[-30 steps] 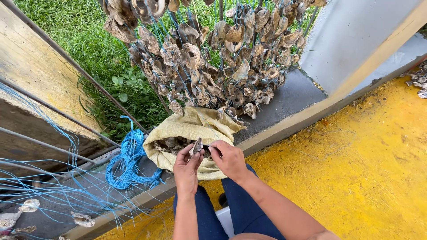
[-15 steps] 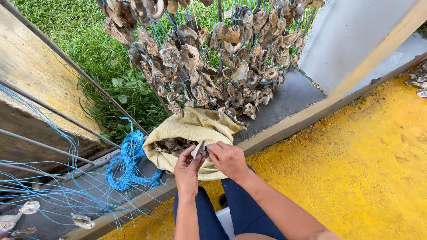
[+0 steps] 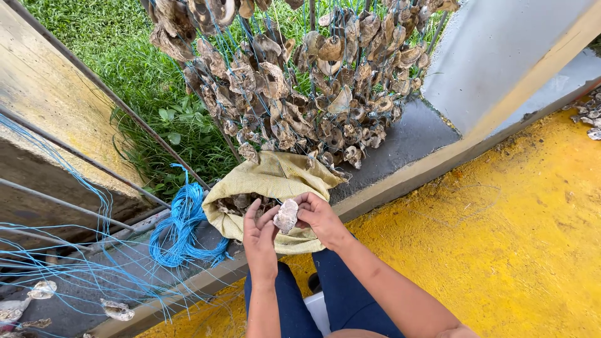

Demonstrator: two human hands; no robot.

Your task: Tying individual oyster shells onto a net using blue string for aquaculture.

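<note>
Bright, even daylight, soft shadows, colours vivid; the frame is sharp, with slight wide-angle bending at the edges.

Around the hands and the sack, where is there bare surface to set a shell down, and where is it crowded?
Free: the yellow floor right of the right hand, and the grey ledge between the sack and the wall. Crowded: hanging shell strings above the sack, blue cord and loose lines left of the left hand, which shares a shell.
</note>
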